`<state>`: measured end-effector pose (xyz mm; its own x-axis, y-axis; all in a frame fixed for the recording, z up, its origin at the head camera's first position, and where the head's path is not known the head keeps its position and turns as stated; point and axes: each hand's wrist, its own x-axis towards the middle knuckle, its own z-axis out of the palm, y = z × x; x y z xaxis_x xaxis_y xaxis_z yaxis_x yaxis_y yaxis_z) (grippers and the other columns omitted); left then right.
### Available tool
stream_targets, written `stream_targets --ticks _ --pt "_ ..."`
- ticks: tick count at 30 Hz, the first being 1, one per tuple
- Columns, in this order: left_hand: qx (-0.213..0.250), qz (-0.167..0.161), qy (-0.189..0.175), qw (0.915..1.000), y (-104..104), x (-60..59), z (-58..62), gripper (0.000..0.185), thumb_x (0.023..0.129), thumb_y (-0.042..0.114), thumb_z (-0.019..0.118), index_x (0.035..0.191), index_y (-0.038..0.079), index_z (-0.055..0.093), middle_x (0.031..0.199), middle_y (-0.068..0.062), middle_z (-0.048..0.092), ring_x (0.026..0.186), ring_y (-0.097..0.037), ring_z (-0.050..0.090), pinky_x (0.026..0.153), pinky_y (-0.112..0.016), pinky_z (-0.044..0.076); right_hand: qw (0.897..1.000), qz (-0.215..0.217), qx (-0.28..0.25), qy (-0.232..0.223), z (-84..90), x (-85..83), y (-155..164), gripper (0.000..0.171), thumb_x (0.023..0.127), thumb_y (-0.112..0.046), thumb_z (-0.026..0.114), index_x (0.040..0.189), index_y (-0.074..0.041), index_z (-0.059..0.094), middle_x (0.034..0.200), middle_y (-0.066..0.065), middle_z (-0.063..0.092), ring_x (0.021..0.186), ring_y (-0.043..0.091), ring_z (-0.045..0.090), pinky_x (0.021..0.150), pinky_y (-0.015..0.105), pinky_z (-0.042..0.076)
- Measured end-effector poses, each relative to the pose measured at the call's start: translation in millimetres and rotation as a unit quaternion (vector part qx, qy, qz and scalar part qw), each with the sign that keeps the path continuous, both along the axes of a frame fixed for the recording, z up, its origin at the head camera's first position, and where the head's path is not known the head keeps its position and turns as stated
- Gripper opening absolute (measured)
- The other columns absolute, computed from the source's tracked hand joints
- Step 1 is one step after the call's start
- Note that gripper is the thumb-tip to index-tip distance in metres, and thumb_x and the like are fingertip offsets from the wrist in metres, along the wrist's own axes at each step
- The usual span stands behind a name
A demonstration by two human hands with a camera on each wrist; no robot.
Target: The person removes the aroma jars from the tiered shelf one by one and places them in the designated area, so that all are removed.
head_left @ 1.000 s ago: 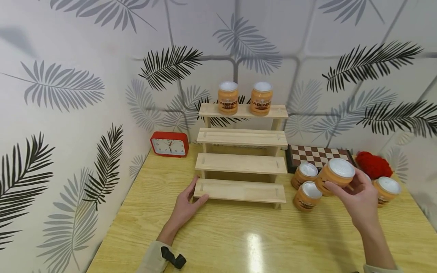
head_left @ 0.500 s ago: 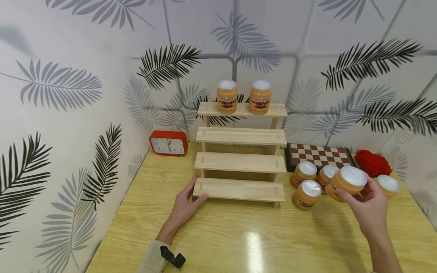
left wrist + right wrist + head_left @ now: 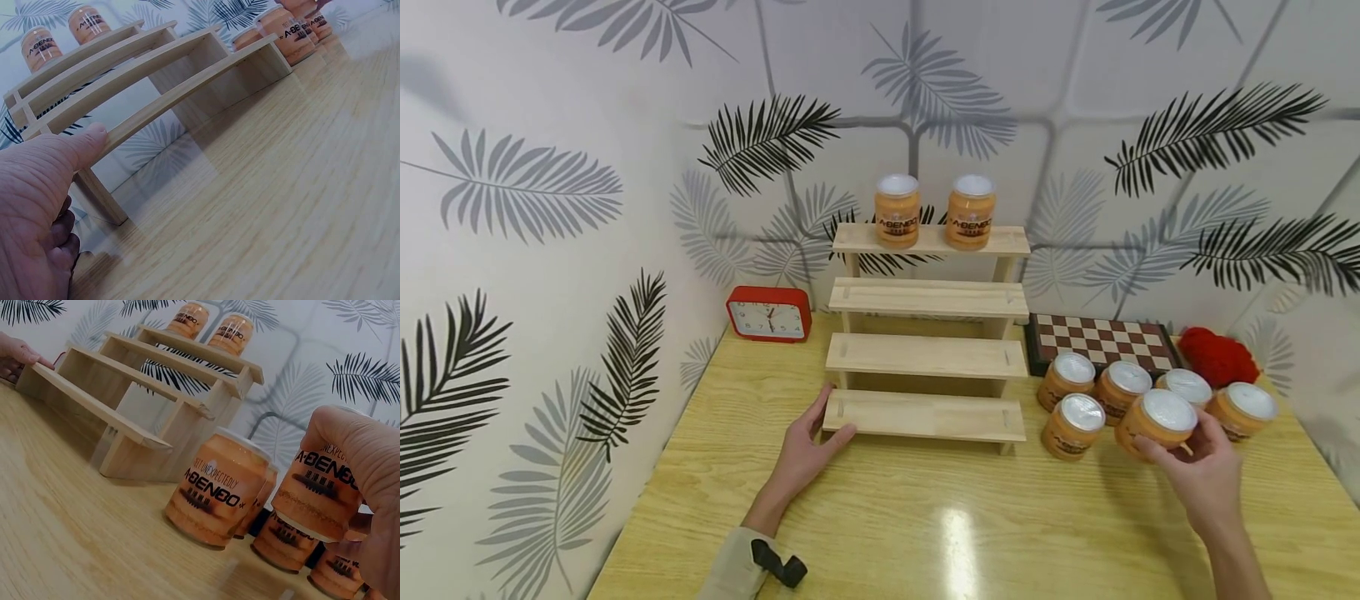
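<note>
A four-step wooden stand (image 3: 927,415) is in the middle of the table. Its lower left end is gripped by my left hand (image 3: 807,450), the thumb (image 3: 94,139) lying over the lowest board. My right hand (image 3: 1208,467) holds an orange jar (image 3: 1157,421) with a silvery-white lid by its side. In the right wrist view this jar (image 3: 317,494) is tilted, its base off the table. Close about it stand several similar jars, among them the front left jar (image 3: 1073,427) and the right-hand jar (image 3: 1243,410). Two more, a left jar (image 3: 897,212) and a right jar (image 3: 971,214), stand on the top board.
Behind the loose jars lies a checkered game board (image 3: 1101,343), with a red fuzzy thing (image 3: 1217,358) beside it. A red alarm clock (image 3: 769,314) stands left of the stand. A leaf-patterned wall borders the table (image 3: 880,517) at the back and left.
My right hand has carried its jar right and then down, in front of the other jars. The left hand has kept its hold on the stand.
</note>
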<state>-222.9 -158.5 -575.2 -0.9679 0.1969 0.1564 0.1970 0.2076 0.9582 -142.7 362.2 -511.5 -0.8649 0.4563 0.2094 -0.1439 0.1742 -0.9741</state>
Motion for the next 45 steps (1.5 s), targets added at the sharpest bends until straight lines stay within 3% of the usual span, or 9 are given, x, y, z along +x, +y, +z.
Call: stream_targets --ticks 11,20,30,45 --pt "0.001 0.002 0.006 1.0 0 -1.7 -1.9 0.085 0.099 0.023 0.076 0.167 0.01 0.026 0.17 -0.005 0.027 0.156 -0.022 0.026 0.124 -0.044 0.025 0.997 0.002 0.07 -0.034 -32.4 -4.4 5 0.069 0.08 0.015 0.082 0.136 -0.015 0.058 0.114 -0.021 0.063 0.105 -0.005 0.058 0.079 0.004 0.05" --pt "0.002 -0.003 -0.001 1.0 1 -0.6 2.8 0.086 0.099 0.023 0.076 0.167 0.008 0.025 0.171 -0.006 0.027 0.156 -0.02 0.026 0.124 -0.041 0.025 0.999 0.012 0.03 -0.024 -47.0 -6.2 6 0.066 0.079 0.019 0.08 0.134 -0.01 0.06 0.114 -0.016 0.065 0.105 -0.002 0.06 0.08 0.006 0.051" --pt "0.001 -0.005 -0.001 1.0 1 -0.4 5.2 0.086 0.099 0.023 0.076 0.167 0.009 0.025 0.171 -0.006 0.026 0.156 -0.021 0.026 0.125 -0.041 0.025 0.998 0.019 0.053 -0.019 -51.7 -4.6 2 0.068 0.081 0.018 0.078 0.14 -0.008 0.056 0.118 -0.017 0.062 0.108 -0.003 0.059 0.084 0.005 0.049" --pt "0.002 -0.007 0.004 1.0 -1 -0.4 1.0 0.086 0.099 0.022 0.076 0.167 0.009 0.024 0.171 -0.008 0.025 0.157 -0.022 0.025 0.125 -0.043 0.025 0.998 0.061 0.01 0.027 -60.1 -4.3 5 0.072 0.081 0.024 0.074 0.144 -0.003 0.053 0.124 -0.01 0.062 0.113 0.0 0.059 0.088 0.006 0.048"
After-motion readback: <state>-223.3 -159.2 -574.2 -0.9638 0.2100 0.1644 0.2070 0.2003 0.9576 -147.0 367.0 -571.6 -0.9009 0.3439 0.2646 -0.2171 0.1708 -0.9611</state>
